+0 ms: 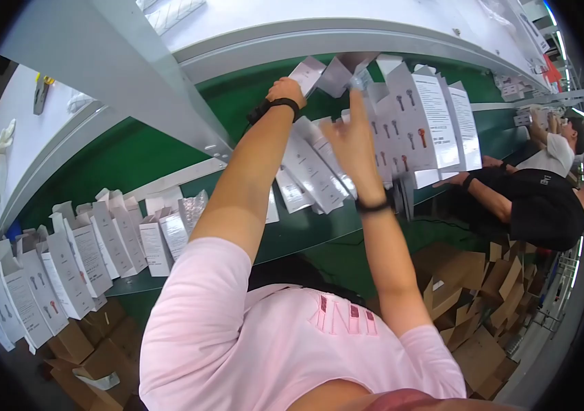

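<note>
My left hand (pixel 285 90), a black band at its wrist, is closed on the near end of a white carton (pixel 308 74) at the far side of the green bench. To its right, my right hand (pixel 348 133) is raised and blurred by motion, thumb and a finger spread apart. Its raised fingertip is near some clear plastic (pixel 359 81) and an open white carton (pixel 335 77); whether it touches them I cannot tell. Below my hands, several closed white cartons (pixel 311 171) lie aslant. Upright cartons with printed pictures (pixel 408 123) stand right of my right hand.
A row of open white cartons (pixel 76 257) stands along the left of the green bench (pixel 312 240). A grey post (pixel 120 61) and white shelf (pixel 319 34) rise beyond. Brown cardboard boxes (pixel 456 274) fill the floor at right. A co-worker in black (pixel 545 205) reaches in from the right.
</note>
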Demonstrator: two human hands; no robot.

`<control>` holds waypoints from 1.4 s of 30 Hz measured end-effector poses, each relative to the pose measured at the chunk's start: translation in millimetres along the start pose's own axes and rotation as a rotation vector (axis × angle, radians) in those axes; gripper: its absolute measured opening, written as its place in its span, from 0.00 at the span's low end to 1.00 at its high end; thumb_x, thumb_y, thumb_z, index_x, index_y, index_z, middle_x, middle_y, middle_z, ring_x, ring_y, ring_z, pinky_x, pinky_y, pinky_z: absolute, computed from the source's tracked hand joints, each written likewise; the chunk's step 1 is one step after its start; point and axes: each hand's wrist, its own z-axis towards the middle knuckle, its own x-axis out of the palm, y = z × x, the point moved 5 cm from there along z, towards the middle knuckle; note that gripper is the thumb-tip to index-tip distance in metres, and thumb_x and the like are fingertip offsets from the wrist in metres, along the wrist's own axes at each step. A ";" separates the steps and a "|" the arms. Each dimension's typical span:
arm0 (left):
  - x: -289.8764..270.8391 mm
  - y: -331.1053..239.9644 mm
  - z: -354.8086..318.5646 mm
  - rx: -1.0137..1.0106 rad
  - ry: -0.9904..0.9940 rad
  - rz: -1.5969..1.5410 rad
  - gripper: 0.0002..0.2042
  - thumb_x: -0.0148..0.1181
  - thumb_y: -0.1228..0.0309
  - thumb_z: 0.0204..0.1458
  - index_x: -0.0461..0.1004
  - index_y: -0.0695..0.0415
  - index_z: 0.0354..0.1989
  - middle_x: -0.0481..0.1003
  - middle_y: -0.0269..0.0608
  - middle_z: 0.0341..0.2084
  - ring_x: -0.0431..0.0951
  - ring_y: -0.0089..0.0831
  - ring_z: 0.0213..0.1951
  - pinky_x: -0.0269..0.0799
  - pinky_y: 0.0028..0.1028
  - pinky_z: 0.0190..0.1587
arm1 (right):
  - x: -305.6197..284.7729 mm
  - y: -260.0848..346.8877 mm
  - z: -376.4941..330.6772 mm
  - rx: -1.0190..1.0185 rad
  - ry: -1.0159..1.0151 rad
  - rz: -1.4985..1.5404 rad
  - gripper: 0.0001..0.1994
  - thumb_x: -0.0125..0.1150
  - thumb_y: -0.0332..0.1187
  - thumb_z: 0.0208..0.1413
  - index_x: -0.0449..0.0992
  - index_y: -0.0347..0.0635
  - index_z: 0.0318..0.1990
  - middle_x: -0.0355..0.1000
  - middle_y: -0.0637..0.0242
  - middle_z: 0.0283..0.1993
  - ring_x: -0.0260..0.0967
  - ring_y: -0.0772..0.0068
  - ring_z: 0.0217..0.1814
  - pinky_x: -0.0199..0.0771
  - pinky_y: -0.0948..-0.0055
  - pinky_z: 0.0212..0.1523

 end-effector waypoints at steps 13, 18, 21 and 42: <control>-49.6 -6.8 -109.0 0.044 -0.231 -0.261 0.39 0.69 0.70 0.41 0.55 0.62 0.62 0.61 0.58 0.54 0.64 0.53 0.56 0.67 0.47 0.53 | 38.2 -70.9 100.6 0.113 -0.029 -0.603 0.10 0.56 0.33 0.51 0.78 0.42 0.38 0.77 0.52 0.38 0.75 0.49 0.40 0.76 0.57 0.40; -12.8 -8.9 -108.1 -0.104 -0.172 -0.221 0.47 0.68 0.69 0.41 0.44 0.57 0.69 0.62 0.54 0.53 0.65 0.49 0.54 0.64 0.49 0.54 | 34.6 -68.8 80.1 0.120 -0.008 -0.397 0.10 0.53 0.32 0.51 0.79 0.43 0.37 0.76 0.48 0.35 0.73 0.43 0.41 0.73 0.51 0.42; -22.5 -3.2 -96.8 -0.093 -0.517 -0.252 0.46 0.66 0.74 0.42 0.43 0.55 0.70 0.62 0.55 0.52 0.64 0.50 0.53 0.56 0.56 0.57 | 29.6 -64.0 76.3 0.051 -0.002 -0.294 0.14 0.54 0.27 0.49 0.72 0.41 0.45 0.73 0.43 0.41 0.70 0.39 0.45 0.71 0.48 0.46; -12.4 93.3 -331.2 0.398 -0.398 -0.425 0.43 0.58 0.58 0.55 0.40 0.76 0.66 0.58 0.77 0.53 0.62 0.66 0.55 0.61 0.45 0.58 | -87.8 131.1 -56.3 -0.270 0.128 -0.798 0.10 0.56 0.30 0.53 0.78 0.44 0.42 0.69 0.58 0.30 0.71 0.52 0.35 0.73 0.60 0.31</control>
